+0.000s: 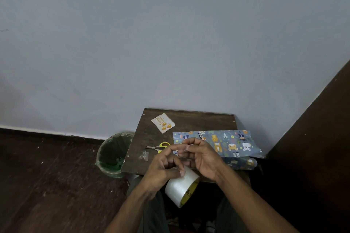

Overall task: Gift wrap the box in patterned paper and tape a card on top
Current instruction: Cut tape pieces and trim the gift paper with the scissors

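Head view: tape roll under left hand, wrapped box just beyond.

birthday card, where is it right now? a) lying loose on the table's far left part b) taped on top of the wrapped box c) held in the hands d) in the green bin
a: the birthday card lies flat on the bare table, beyond the scissors and apart from the wrapped box.
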